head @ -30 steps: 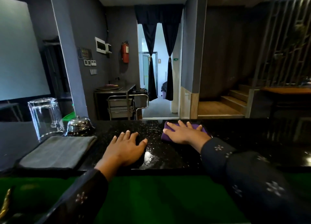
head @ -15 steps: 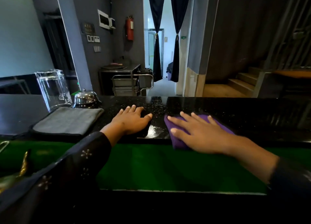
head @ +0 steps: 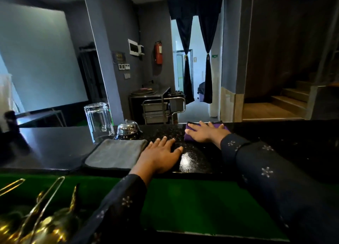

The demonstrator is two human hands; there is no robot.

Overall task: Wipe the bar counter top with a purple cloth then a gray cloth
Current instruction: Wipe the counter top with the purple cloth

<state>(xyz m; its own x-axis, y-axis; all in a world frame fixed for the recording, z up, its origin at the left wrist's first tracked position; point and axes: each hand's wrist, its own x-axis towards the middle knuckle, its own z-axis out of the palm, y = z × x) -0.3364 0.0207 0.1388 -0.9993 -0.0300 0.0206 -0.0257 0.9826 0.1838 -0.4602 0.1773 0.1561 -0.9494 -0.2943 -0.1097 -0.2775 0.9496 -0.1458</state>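
A person leans over the black speckled bar counter at mid-frame, right hand pressed flat, fingers straight, on the purple cloth near the counter's far edge. The left hand lies flat and spread on bare stone, holding nothing, just right of the folded gray cloth. Behind it stand an upturned glass and a service bell. A curtained doorway opens beyond. Blurred brass objects, lower left, are cut off and hard to identify.
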